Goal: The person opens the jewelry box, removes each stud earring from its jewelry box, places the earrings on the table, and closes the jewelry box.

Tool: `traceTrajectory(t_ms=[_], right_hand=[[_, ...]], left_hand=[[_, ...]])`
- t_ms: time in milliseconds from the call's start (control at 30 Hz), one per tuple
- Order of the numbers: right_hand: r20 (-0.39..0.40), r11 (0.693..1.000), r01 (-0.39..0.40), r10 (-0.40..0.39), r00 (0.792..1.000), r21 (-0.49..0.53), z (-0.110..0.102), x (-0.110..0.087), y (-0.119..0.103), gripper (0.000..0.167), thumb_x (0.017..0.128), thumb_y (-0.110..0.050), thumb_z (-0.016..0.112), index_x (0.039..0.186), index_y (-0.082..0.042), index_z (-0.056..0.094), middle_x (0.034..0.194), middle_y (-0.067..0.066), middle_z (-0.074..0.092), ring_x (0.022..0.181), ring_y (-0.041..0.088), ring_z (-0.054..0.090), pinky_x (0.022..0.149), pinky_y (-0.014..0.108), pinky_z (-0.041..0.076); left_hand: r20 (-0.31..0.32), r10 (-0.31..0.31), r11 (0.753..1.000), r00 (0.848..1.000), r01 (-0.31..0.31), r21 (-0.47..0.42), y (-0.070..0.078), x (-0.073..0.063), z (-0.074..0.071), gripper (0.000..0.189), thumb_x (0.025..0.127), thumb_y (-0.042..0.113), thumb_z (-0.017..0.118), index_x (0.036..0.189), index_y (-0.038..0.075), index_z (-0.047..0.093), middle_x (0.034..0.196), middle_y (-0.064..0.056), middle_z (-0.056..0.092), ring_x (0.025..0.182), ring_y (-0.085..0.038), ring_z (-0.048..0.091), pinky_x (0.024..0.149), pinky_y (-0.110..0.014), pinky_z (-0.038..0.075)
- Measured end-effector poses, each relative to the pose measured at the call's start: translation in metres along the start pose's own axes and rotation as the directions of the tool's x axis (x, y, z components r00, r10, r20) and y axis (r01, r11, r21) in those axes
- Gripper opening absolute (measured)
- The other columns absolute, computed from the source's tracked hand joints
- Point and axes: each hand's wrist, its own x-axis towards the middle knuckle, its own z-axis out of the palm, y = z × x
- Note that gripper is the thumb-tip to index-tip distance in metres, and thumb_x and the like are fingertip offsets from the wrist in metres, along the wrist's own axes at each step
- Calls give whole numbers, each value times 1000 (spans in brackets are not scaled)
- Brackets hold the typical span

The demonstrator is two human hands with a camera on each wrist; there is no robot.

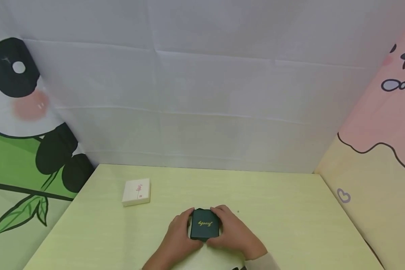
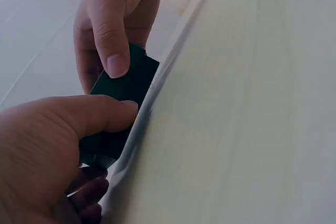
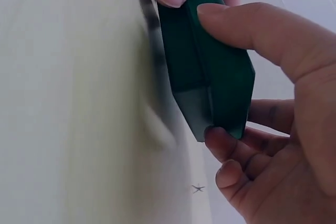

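Note:
Between both hands, low in the middle of the head view, is a dark green jewelry box (image 1: 204, 224) with gold lettering on its lid. The left hand (image 1: 179, 235) grips its left side, thumb at the near edge and fingertips at the far corner. On the other side the right hand (image 1: 234, 232) holds it the same way. In the left wrist view the left thumb (image 2: 107, 114) presses the green box (image 2: 137, 80). From the right wrist view, the right thumb and curled fingers grip the box (image 3: 226, 87), whose lid seam appears closed.
A flat white box (image 1: 137, 192) with a small pink print lies at the back left of the pale yellow table (image 1: 273, 210). White cloth (image 1: 202, 93) hangs behind the table. Cartoon-printed panels (image 1: 374, 123) stand at both sides. A small dark mark (image 3: 198, 188) is on the table.

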Motion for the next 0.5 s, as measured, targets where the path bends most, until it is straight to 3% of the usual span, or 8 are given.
traceTrajectory(t_ms=[167, 500], right_hand=[[-5, 1000, 18, -18, 1000, -7, -6, 3, 2, 95, 74, -41, 89, 152, -4, 48, 140, 0, 49, 119, 15, 54, 102, 39, 48], [-10, 998, 53, -54, 999, -44, -33, 10, 11, 91, 77, -38, 89, 150, 0, 48, 138, 3, 49, 118, 17, 56, 101, 39, 49]], left_hand=[[21, -12, 1000, 1000, 12, -24, 12, 5, -4, 99, 71, 38, 89, 153, 7, 41, 142, -13, 54, 128, -32, 51, 100, -56, 45], [41, 58, 998, 998, -57, -13, 30, 28, -4, 101, 72, 29, 90, 154, 2, 38, 144, -18, 52, 131, -36, 50, 103, -55, 45]])
